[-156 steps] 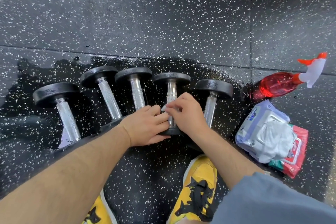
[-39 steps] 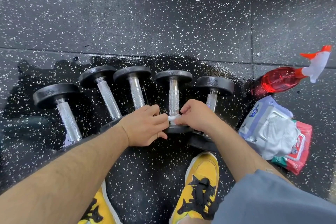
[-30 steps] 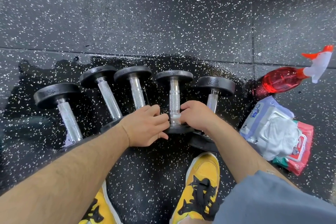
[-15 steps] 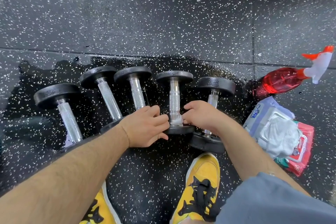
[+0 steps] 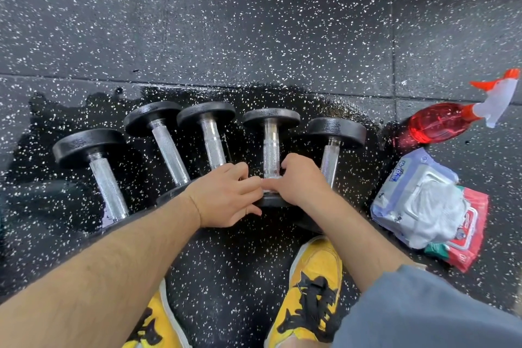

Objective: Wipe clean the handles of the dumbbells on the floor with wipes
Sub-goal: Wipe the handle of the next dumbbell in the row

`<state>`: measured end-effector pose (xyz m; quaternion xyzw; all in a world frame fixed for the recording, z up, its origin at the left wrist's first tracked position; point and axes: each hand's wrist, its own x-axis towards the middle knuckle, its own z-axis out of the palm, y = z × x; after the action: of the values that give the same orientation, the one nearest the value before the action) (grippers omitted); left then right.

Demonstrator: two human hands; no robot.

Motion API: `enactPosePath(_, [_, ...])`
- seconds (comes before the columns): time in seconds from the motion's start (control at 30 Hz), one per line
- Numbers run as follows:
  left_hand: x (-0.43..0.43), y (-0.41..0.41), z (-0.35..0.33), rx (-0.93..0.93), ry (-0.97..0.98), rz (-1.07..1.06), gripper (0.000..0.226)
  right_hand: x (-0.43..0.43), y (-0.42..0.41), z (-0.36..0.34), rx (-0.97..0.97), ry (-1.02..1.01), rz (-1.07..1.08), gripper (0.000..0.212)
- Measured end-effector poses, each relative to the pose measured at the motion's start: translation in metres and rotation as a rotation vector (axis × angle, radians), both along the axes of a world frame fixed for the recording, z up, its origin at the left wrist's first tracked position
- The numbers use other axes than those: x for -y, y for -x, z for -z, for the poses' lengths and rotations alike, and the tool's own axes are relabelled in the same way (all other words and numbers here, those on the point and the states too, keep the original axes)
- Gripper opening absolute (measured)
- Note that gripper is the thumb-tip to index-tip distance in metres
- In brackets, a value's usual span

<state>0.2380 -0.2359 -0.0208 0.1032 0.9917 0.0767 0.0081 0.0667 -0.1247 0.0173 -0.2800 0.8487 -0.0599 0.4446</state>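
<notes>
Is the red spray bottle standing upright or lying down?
Lying down: the spray bottle rests on its side on the floor, nozzle pointing right.

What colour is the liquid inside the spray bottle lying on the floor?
Red, in the spray bottle with its white and orange trigger head; the head view shows it.

Right hand: we have slid it down the fourth dumbbell handle to its near end, fingertips now meeting the left hand. Wipe: visible a moment ago at the handle base, now hidden beneath our fingers.
</notes>
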Motion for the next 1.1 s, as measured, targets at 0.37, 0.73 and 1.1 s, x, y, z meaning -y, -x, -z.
enactPosePath(0.37, [0.0, 0.0, -0.002, -0.019, 0.038, 0.001, 0.037, -0.013, 0.004, 0.007, 0.158, 0.081, 0.186, 0.076])
enactPosePath(0.73, [-0.001, 0.0, -0.002, -0.037, 0.018, -0.01, 0.037, -0.009, 0.004, 0.006, 0.231, 0.093, 0.304, 0.066])
enactPosePath(1.1, [-0.001, 0.0, -0.001, -0.059, 0.039, -0.003, 0.037, -0.004, -0.012, 0.005, 0.011, 0.185, 0.303, 0.048])
